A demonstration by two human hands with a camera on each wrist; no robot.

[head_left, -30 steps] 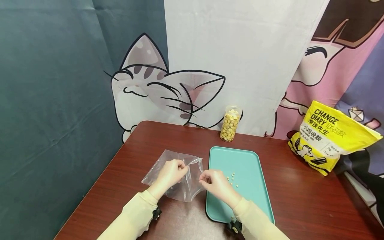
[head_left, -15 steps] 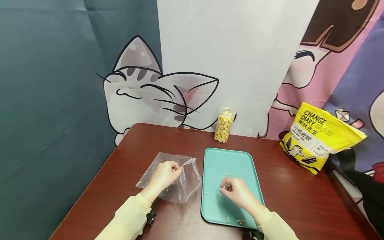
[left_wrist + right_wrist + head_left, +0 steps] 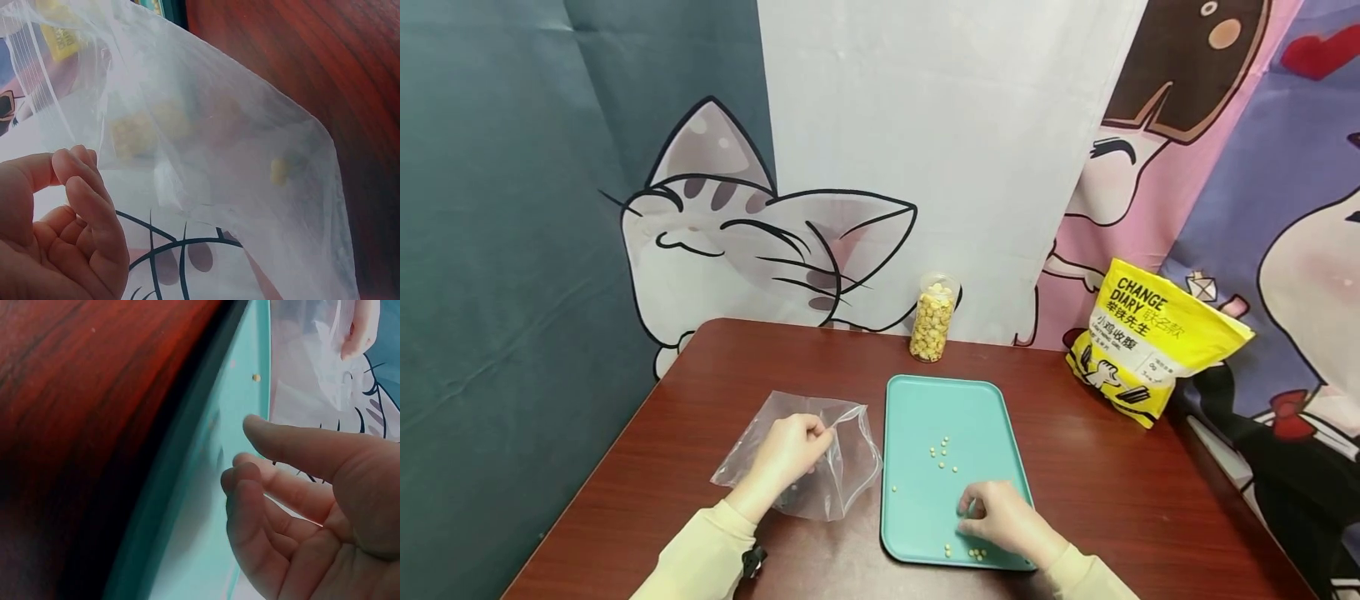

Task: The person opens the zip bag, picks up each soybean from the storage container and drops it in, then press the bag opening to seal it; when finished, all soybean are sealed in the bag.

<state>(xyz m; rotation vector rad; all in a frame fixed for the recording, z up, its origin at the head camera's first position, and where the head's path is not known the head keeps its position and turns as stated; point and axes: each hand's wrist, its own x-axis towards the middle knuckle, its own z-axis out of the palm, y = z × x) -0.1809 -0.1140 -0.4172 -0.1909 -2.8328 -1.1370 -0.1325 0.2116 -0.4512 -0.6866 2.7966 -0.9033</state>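
The left hand (image 3: 790, 450) pinches the clear zip-seal bag (image 3: 855, 454) near its mouth, thumb and index finger together in a firm grip on the film. The bag lies on the left part of the table (image 3: 760, 358), just beside the turquoise tray (image 3: 940, 408), its mouth turned toward the tray. The left wrist view shows a pale yellow piece (image 3: 279, 172) at the film; whether it is inside the bag I cannot tell.

The right hand (image 3: 1000, 517) hangs over the near right part of the tray. Its grip is loose: fingers curved, thumb parted from the fingertips, nothing visible between them. Small yellow pellets (image 3: 944, 452) lie scattered around the tray's middle, one by its left edge and more by its near edge.

Behind the tray stands an upright clear jar (image 3: 931, 325) of yellow popcorn-like pieces. A yellow "CHANGE DIARY" pouch (image 3: 1150, 342) leans back at the right. A cartoon-printed backdrop (image 3: 925, 125) hangs behind.
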